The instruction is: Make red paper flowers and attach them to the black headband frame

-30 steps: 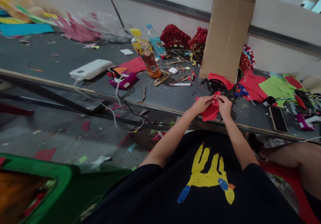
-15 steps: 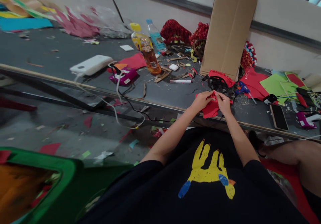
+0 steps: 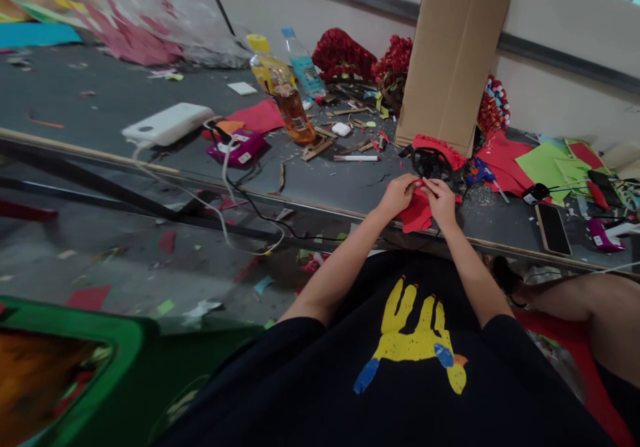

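Right by the front edge of the table (image 3: 320,190), there's a floppy red piece (image 3: 416,216), cloth or paper, can't tell which. Left hand (image 3: 398,194) has its top edge pinched between fingertips, right hand (image 3: 441,201) is pinching it too, and the two sets of fingertips pretty much meet, with the rest drooping below. Just behind sits a black frame-like thing with a fuzzy red band (image 3: 453,157), then a tall cardboard sheet (image 3: 453,67) propped at the table's back edge. Blue tool (image 3: 480,171) is just right of the frame, marker (image 3: 357,158) off to its left, and a phone (image 3: 553,229) lies further right near the front edge.
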{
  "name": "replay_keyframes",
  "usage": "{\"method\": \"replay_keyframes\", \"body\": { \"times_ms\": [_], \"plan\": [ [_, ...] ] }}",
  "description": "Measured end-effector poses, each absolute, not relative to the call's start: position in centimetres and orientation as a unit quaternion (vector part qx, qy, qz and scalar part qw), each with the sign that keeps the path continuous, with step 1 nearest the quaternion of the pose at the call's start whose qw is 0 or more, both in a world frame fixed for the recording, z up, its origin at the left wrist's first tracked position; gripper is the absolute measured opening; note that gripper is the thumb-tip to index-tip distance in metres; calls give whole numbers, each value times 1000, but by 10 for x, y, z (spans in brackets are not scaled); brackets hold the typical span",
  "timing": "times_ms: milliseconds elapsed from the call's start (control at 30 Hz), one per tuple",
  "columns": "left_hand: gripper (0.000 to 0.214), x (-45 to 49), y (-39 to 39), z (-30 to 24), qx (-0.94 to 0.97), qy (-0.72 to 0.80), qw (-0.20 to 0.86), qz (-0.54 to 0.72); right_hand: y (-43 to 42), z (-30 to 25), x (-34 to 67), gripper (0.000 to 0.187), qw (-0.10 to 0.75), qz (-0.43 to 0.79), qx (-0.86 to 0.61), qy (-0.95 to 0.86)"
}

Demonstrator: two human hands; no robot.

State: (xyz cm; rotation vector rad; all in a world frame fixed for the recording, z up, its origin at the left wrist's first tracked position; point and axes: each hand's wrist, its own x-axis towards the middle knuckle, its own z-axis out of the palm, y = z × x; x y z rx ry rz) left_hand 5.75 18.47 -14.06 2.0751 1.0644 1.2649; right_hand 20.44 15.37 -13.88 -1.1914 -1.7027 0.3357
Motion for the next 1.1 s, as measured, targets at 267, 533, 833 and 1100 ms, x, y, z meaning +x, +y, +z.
{"method": "replay_keyframes", "body": {
  "times_ms": [267,533,833,1100],
  "plan": [
    [29,53,193,-144,640,323,525,458,150,-138,203,42,422,130,-444,-779],
    [16,49,186,-132,495,282,717,402,156,-146,206,46,420,99,-514,-741],
    [41,43,182,-138,478,208,758,391,161,-149,210,36,504,76,-424,-749],
    [38,50,184,-139,480,308,695,438,160,-142,206,40,450,124,-353,-811]
  ]
}}
